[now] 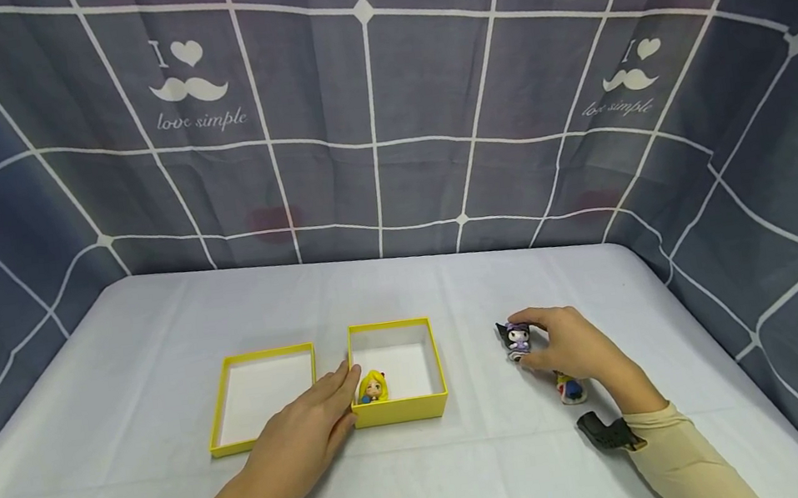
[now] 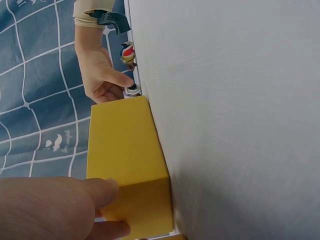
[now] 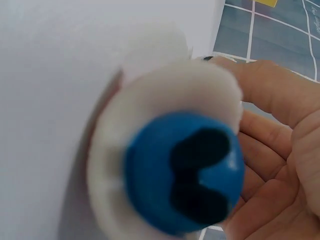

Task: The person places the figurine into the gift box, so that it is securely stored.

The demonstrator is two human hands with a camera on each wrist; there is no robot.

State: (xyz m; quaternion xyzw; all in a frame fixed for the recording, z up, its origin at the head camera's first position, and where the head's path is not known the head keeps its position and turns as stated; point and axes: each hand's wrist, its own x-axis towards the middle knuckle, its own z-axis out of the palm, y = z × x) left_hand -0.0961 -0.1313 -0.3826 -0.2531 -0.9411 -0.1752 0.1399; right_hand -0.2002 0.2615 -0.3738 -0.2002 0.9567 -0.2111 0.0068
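Observation:
In the head view my left hand (image 1: 305, 431) touches the left side of a yellow box (image 1: 401, 411), fingers straight, thumb by the front corner. A yellow-haired figurine (image 1: 372, 388) lies in the box's front left corner. To the right, my right hand (image 1: 570, 342) pinches a purple-and-black figurine (image 1: 517, 339) between thumb and fingers, at the tabletop. Below that hand is another figurine (image 1: 570, 389) in blue, red and yellow, partly covered by it. The right wrist view has a blurred blue round part with a white rim (image 3: 185, 172) very close to the camera.
Left of the box lies a shallow yellow-rimmed lid (image 1: 265, 384), white inside, partly behind my left hand. A white cloth (image 1: 504, 471) covers the table. Grey-blue checked curtains (image 1: 320, 108) stand at the back and sides. A black strap (image 1: 608, 432) is on my right wrist.

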